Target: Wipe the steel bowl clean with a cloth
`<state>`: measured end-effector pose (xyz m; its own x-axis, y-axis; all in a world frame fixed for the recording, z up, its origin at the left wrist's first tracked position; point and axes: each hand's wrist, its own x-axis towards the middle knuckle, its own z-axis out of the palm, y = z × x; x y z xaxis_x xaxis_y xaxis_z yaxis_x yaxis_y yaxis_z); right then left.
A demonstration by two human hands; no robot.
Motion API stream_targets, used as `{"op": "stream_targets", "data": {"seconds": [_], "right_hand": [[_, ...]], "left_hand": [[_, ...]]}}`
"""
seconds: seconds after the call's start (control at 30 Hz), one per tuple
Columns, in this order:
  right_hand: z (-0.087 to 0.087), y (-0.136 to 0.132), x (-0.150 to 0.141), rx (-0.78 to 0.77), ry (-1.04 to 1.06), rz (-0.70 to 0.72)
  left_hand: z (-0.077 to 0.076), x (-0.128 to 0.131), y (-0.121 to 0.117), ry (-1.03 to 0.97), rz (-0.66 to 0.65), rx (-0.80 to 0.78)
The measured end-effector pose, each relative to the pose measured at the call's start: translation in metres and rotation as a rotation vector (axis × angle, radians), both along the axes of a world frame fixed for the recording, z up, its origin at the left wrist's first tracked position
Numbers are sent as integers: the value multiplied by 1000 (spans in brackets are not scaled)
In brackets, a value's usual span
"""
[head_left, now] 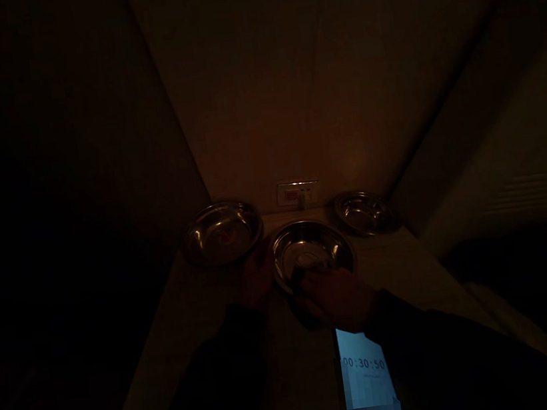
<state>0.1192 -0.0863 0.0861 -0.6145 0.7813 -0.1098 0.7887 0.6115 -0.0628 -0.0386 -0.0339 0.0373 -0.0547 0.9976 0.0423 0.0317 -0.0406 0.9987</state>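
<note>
A round, shiny metal bowl stands in the middle of a pale wooden table. My right hand reaches over its near rim, fingers curled down and closed on something dark that I cannot make out. To the left of this bowl is my left hand, close to or against the rim; its fingers are lost in the dark. A wider metal bowl lies at the back left, with something small and faint in it. At the back right is a smaller metal bowl, its contents unclear.
Low light hides much detail. Behind the bowls a wall socket with a switch holds a plug. A lit phone showing a timer lies on the table, below my right hand. Wall panels rise behind the table.
</note>
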Motion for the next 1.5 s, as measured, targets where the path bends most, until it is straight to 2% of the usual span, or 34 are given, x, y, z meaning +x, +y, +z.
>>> {"op": "stream_targets", "data": {"seconds": [0.1, 0.2, 0.3, 0.4, 0.7, 0.8, 0.9, 1.17, 1.3, 1.5], "right_hand": [[1, -1, 5, -2, -5, 27], [-3, 4, -8, 14, 6, 11], [-8, 10, -25, 32, 23, -32], [-9, 11, -31, 38, 33, -48], [0, 2, 11, -17, -25, 75], [0, 3, 11, -11, -31, 69], [0, 3, 4, 2, -25, 40], [0, 6, -8, 9, -1, -52], [-1, 7, -6, 2, 10, -42], [-4, 9, 16, -44, -9, 61]], "left_hand": [[-2, 4, 0, -3, 52, -27], [-3, 8, 0, 27, 95, -69], [1, 7, -1, 51, 88, -92], [7, 4, -2, 63, 73, -66], [3, 2, 1, -1, 28, -74], [5, 3, -5, 48, 47, -105], [5, 4, -13, 83, 8, -139], [-13, 1, -18, 73, -79, -24], [-7, 2, -23, 54, -50, -32], [3, 3, -26, -32, -121, -189]]}}
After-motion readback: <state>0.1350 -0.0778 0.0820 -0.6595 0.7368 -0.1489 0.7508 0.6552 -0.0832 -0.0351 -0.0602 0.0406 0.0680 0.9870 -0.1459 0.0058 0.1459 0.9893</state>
